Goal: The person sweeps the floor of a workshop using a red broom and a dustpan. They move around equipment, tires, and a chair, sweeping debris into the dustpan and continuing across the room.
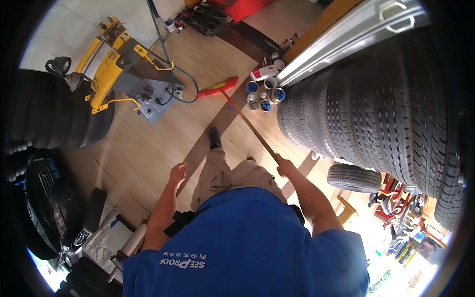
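Head view: the red-and-yellow-headed broom with a long brown handle (pixel 253 130), head on the far tan floor (pixel 247 149), probably wants short, light strokes clear of the round, blue-topped cans (pixel 265 105) rightward. The right hand (pixel 284 165) grips its near end, arm forward; the left hand (pixel 178 174) hangs leftward, finger closure unclear.

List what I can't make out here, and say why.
All in the head view:
Broom handle: its upper end, hidden by the right hand.
Right shoe: all but its tip hidden by the trousers.
Left hand: exact finger positions, too small to tell.
Row of tyres on the right: its outer end, lost in the dark fisheye rim.
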